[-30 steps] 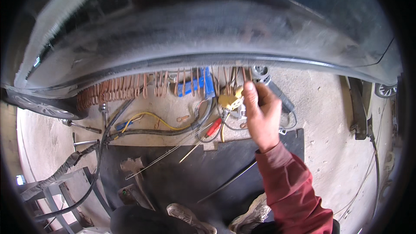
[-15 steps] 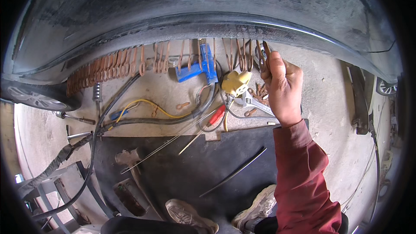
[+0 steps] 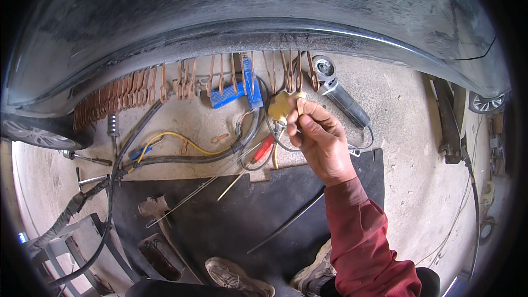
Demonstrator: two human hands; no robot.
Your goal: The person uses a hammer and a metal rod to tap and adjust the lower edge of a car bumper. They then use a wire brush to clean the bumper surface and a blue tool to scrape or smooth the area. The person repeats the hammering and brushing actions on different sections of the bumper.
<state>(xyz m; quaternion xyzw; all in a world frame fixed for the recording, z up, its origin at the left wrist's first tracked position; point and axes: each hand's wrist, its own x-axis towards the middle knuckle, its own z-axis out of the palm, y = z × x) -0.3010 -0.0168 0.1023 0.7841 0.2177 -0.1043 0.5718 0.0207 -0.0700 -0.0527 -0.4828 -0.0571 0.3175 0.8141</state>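
My right hand [image 3: 322, 140], in a red sleeve, has its fingertips pinched in front of a yellow multi-socket adapter [image 3: 278, 104]; what they hold is too unclear to name. Just above hang copper-coloured pull tabs [image 3: 300, 77], a long row of them along the lower edge of a dark car panel [image 3: 247, 5]. A blue welding gun [image 3: 225, 98] lies behind the tabs, left of the adapter. An angle grinder [image 3: 346, 102] lies to the right of my hand. My left hand is not in view.
A red-handled tool [image 3: 263, 148], cables [image 3: 209, 158] and loose tabs [image 3: 220, 137] lie on the concrete. A black mat [image 3: 214, 225] bears a hammer [image 3: 151, 206], near my shoes. A grey metal frame [image 3: 74, 247] stands at left; a dark metal bar [image 3: 448, 121] lies at right.
My right hand has come down and left from the hanging tabs it gripped half a second ago to in front of the yellow adapter, leaving the grinder uncovered.
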